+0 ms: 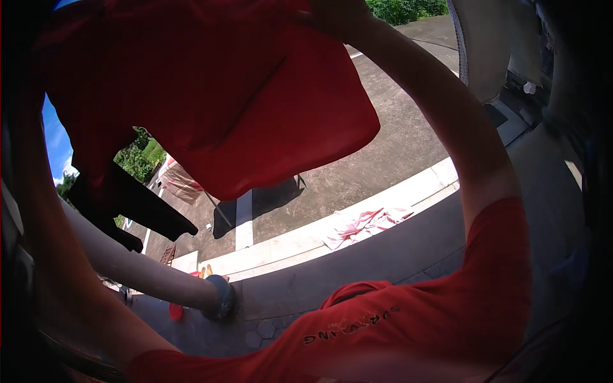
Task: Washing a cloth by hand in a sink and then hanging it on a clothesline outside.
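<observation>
A large red cloth garment [249, 110] hangs raised before me and fills the upper left of the view. At its upper right edge is my right hand [337, 21], dark and partly cut off by the picture's top; its fingers are too shaded to make out. My left forearm [62, 249] reaches up along the left side, and the hand itself is lost in the dark rim. Black trousers or similar dark clothing [148, 206] hang below the red garment's left part; whether they join it is hidden.
A pale pole [143, 263] with a dark collar slants at lower left, near a red round object [175, 311]. Pink-and-white cloth [364, 227] lies on the sunlit step [287, 249]. Another cloth [179, 182] hangs over a stand. Pale hanging fabric [483, 48] is at upper right.
</observation>
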